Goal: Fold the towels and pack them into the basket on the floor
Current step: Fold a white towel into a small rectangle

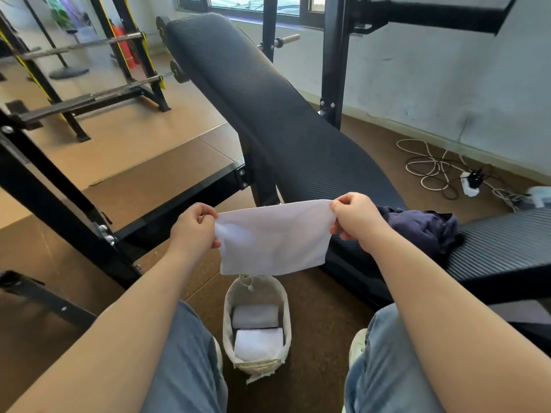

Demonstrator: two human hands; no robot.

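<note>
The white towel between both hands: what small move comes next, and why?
Probably bring the left hand to the right hand, folding the white cloth towel in half: spread out, it looks wider than the pale fabric basket below, which holds two folded white towels.

Pretty standard gym corner: a long black ribbed bench pad (268, 114) angles up toward the far window (253, 3), and a flat pad (501, 234) of the same stuff sits at the right, so 2 pads total. A black steel upright (334, 55) stands just behind the bench, near a scuffed white wall (447, 84). Far left there's a yellow-and-black rack (140, 55) holding a high barbell (77, 47) and a lower barbell (125, 87), with something red (126, 52) behind it, can't tell what. On the brown floor (134, 135) at the right, a messy coil of white cable (429, 165) lies beside a power strip (471, 183) with black plugs in it.
</note>
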